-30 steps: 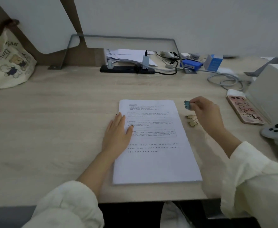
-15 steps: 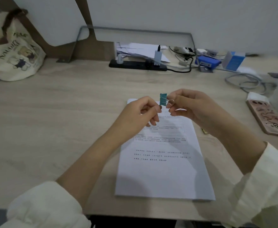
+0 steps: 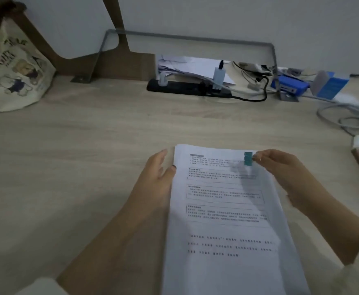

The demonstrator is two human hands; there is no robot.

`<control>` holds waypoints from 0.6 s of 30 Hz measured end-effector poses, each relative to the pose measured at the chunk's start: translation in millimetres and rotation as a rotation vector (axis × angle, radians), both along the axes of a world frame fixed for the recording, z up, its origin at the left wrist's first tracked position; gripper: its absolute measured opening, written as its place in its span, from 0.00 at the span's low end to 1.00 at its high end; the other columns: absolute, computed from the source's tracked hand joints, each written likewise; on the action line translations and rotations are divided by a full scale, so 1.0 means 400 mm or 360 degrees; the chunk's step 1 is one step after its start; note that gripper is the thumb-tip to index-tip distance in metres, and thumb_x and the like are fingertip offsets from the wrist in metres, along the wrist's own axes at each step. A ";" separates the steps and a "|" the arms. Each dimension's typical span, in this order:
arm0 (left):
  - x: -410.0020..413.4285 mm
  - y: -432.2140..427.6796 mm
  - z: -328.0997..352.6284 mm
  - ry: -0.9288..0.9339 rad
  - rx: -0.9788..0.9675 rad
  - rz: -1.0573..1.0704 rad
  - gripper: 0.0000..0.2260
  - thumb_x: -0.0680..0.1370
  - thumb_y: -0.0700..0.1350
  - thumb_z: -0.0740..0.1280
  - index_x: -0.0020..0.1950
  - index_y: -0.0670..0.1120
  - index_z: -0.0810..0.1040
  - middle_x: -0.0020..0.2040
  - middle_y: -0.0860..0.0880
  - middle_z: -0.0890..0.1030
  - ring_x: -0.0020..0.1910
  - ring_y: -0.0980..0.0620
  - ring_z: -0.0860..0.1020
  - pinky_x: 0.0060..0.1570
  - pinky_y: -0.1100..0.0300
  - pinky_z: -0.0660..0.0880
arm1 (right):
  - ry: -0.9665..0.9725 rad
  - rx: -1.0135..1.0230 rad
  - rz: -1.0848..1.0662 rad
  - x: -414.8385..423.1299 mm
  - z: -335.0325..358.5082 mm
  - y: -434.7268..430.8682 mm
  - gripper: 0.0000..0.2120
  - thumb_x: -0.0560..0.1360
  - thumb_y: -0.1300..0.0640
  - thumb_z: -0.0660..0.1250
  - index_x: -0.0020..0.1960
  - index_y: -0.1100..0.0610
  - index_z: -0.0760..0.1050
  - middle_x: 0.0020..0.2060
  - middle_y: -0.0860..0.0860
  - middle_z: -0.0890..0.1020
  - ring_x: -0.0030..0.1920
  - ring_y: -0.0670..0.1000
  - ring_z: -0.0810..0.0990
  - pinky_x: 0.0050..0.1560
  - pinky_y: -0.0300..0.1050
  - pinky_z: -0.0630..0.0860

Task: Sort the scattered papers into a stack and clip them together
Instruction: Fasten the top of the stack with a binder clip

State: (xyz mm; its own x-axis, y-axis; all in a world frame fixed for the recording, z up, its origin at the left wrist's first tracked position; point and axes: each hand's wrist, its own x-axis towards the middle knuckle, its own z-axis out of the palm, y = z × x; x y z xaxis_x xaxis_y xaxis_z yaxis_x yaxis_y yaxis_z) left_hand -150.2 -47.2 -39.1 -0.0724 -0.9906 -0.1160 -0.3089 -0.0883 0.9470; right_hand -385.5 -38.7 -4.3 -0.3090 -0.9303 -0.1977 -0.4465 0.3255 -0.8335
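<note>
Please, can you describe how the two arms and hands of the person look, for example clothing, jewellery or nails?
Both forearms are bare. The loose cream-white fabric sleeves are pushed up toward the elbows. The left hand has a dark-painted thumbnail. The right hand seems to wear a thin ring on one finger, though blur makes this uncertain. No watch or bracelet shows.

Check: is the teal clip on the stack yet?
Cannot tell. The clip sits at the paper stack top-right corner, pinched by the right hand; blur hides any bite.

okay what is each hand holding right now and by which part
The right hand pinches the teal binder clip by its wire handles at the paper stack's top right corner. The left hand grips the stack's upper left edge.
</note>
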 end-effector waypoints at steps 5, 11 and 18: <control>-0.011 0.031 -0.023 0.0327 0.0100 -0.0156 0.18 0.79 0.35 0.57 0.64 0.55 0.69 0.57 0.65 0.75 0.53 0.75 0.72 0.49 0.78 0.68 | -0.0097 0.0068 -0.0175 -0.020 -0.043 0.031 0.11 0.78 0.57 0.60 0.50 0.62 0.77 0.45 0.54 0.80 0.44 0.52 0.76 0.42 0.43 0.71; -0.021 0.049 -0.024 0.0269 0.0105 -0.0237 0.19 0.79 0.41 0.59 0.69 0.51 0.68 0.65 0.53 0.75 0.65 0.54 0.73 0.68 0.47 0.67 | -0.0153 0.0072 -0.0190 -0.009 -0.052 0.037 0.08 0.77 0.57 0.61 0.43 0.58 0.77 0.49 0.54 0.81 0.49 0.53 0.76 0.57 0.52 0.71; -0.026 0.046 -0.017 0.0282 0.0055 -0.0218 0.13 0.77 0.41 0.60 0.50 0.61 0.73 0.60 0.51 0.78 0.62 0.52 0.75 0.65 0.46 0.69 | -0.0120 0.0082 -0.0149 -0.012 -0.052 0.040 0.13 0.78 0.57 0.61 0.51 0.67 0.76 0.48 0.54 0.81 0.47 0.54 0.77 0.60 0.54 0.71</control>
State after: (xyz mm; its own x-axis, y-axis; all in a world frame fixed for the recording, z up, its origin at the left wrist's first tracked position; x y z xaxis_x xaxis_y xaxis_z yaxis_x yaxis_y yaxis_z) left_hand -160.7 -28.7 -45.9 -0.2282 -0.9658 -0.1232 -0.1496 -0.0903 0.9846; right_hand -390.3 -22.7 -25.3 -0.3763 -0.8861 -0.2705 -0.3491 0.4060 -0.8446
